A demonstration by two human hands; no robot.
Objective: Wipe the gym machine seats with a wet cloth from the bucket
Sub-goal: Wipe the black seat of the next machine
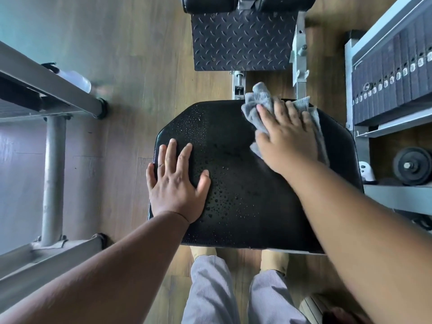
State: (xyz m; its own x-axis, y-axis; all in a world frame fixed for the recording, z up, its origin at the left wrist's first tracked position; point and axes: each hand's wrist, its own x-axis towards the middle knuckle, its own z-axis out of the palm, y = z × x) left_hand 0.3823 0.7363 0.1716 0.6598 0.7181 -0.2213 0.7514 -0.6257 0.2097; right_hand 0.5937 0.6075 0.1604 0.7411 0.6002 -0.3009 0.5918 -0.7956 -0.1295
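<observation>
Across the far right corner of the black padded machine seat (245,183), beaded with water drops, the right hand (287,139) presses a crumpled grey cloth (259,101) flat with spread fingers, cloth overhanging the far edge, while the left hand (177,181) rests flat and empty on the seat's near left part. Bare wet padding lies between the hands. Beyond stands a black tread-patterned footplate (240,40), a grey weight stack (392,73) close right, grey steel frame tubes (53,178) left across wooden floor (131,66).
</observation>
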